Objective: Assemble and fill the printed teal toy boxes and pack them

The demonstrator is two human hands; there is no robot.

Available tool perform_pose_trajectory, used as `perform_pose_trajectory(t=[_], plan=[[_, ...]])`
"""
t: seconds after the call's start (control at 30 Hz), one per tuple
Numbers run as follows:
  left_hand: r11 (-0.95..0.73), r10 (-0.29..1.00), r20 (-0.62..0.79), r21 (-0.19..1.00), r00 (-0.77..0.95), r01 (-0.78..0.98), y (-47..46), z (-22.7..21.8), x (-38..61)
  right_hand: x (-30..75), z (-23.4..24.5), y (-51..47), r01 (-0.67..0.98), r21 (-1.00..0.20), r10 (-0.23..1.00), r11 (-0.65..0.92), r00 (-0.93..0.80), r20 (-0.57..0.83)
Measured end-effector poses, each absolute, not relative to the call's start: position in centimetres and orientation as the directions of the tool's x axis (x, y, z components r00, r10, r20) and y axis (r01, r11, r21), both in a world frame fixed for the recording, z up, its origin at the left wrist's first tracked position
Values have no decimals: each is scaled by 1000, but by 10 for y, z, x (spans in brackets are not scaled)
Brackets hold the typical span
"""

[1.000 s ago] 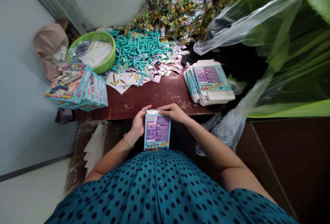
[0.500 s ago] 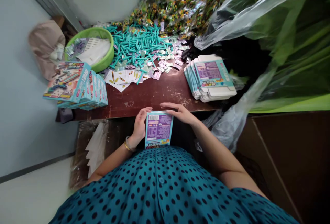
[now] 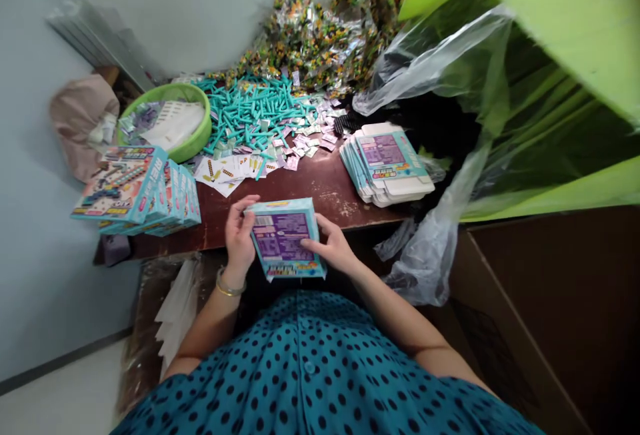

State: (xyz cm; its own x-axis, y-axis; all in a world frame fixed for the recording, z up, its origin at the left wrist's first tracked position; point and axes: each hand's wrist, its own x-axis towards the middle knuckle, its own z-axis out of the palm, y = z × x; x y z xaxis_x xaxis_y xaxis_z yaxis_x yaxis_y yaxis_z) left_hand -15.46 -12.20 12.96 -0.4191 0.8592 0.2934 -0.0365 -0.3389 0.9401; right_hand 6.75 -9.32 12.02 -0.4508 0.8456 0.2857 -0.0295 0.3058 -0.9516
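Between my hands is a small cardboard box [image 3: 285, 238], light blue with a purple printed back and a barcode, held tilted just before the table edge. My left hand [image 3: 241, 235] grips its left side, fingers at the upper left corner. On the right side, my right hand [image 3: 333, 245] holds the box with the thumb lying on the purple face and the fingers along the edge. The box's top flap looks closed. Its underside is hidden.
Filled boxes [image 3: 125, 185] are stacked at the left table edge, beside a green basin [image 3: 200, 135]. Flat unfolded boxes [image 3: 387, 161] lie at right. Behind are teal sticks [image 3: 250, 111], small sachets [image 3: 310, 141], printed sheets [image 3: 223, 175] and bagged colourful pieces [image 3: 310, 35]. Plastic sheeting [image 3: 435, 248] hangs at right.
The box has risen from against my body toward the table edge and tilted. My right hand has moved from its top edge to its right side, thumb on the face. The view has shifted slightly.
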Motion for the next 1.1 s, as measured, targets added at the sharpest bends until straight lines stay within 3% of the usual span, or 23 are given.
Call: perform_pose_trajectory(t=[0.13, 0.2, 0.3, 0.4, 0.47, 0.57, 0.8, 1.0, 1.1], plan=[[-440, 573, 618, 786, -538, 435, -118, 139, -193, 24, 121, -92, 267, -688, 728, 675, -392, 562], [-388, 588, 688, 701, -425, 599, -123, 125, -202, -2, 98, -82, 298, -594, 648, 747, -528, 550], [-288, 827, 555, 547, -83, 786, -131, 86, -200, -24, 65, -40, 291, -608, 631, 738, -617, 470], [-196, 946, 310, 298, 100, 934, -136, 55, -180, -18, 56, 34, 515, -592, 782, 620, -460, 420], [-153, 962, 249, 156, 111, 976, -134, 46, -161, -5, 55, 79, 674, -457, 814, 580, -465, 348], [-197, 956, 236, 70, 175, 978, -122, 41, -137, 18, 40, 100, 734, -282, 786, 619, -580, 215], [-267, 927, 313, 171, 204, 949, -101, 27, -138, 85, -6, 4, 758, -252, 797, 602, -548, 254], [-344, 802, 596, 505, -31, 792, -115, 87, -174, 117, -5, -37, 663, -357, 753, 658, -596, 281], [-324, 765, 594, 690, -249, 647, -129, 115, -194, 120, -13, -46, 556, -435, 701, 708, -629, 338]])
